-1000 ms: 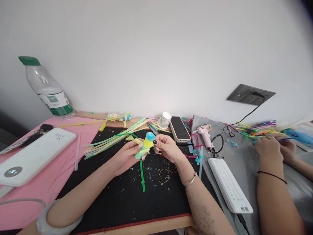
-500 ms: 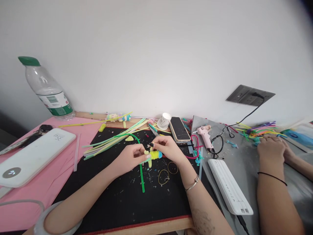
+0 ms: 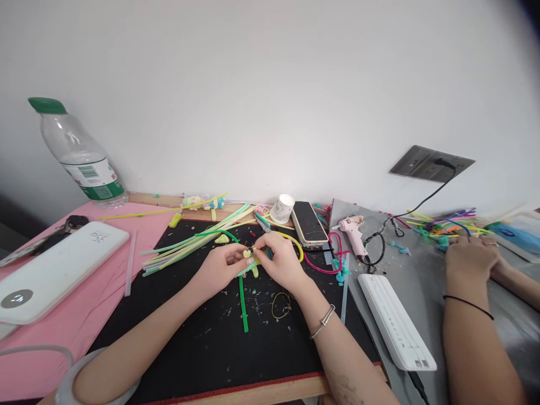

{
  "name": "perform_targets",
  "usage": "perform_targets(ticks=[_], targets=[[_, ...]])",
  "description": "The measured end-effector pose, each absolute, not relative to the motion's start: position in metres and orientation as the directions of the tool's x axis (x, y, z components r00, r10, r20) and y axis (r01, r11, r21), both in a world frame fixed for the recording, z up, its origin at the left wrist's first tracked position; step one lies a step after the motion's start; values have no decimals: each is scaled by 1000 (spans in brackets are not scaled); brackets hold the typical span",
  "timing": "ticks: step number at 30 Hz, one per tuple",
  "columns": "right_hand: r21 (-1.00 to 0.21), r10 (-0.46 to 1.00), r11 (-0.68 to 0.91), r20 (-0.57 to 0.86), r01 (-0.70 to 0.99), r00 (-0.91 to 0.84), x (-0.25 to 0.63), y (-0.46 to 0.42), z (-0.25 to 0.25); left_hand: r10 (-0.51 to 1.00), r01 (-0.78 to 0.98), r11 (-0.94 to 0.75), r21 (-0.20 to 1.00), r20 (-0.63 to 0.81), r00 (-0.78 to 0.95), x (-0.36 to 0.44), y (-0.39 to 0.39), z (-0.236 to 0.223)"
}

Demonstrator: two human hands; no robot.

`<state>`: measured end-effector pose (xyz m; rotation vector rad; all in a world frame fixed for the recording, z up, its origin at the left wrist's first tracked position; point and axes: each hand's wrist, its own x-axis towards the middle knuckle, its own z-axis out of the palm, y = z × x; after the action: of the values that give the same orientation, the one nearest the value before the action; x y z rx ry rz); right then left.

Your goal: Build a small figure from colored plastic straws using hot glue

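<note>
Yellow stem (image 3: 297, 243) now loops out beside the right hand (image 3: 280, 260), which has slid left over the fuzzy yellow-green piece (image 3: 254, 270), probably hiding its blue end. Both that hand and the left hand (image 3: 225, 269) have their fingertips pinched on it, above the near-middle of the scrap-strewn black mat (image 3: 189, 343). Pink sheeting (image 3: 93, 281) covers the left, a grey mat (image 3: 337, 216) the right, before a pale wall (image 3: 253, 101).
</note>
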<state>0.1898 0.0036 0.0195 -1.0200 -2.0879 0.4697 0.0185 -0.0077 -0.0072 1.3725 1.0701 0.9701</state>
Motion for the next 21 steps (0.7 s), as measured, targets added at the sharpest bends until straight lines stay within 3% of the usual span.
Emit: perform_targets(ticks=[9,21], targets=[[-585,727,687,562,431,-395,184,-1,16,981,39,1,999,-9,192,19,-7,-5],[-596,726,682,620,423,-298,179,-2,15,970,-199,161,967,-117,212,14,-10,-8]])
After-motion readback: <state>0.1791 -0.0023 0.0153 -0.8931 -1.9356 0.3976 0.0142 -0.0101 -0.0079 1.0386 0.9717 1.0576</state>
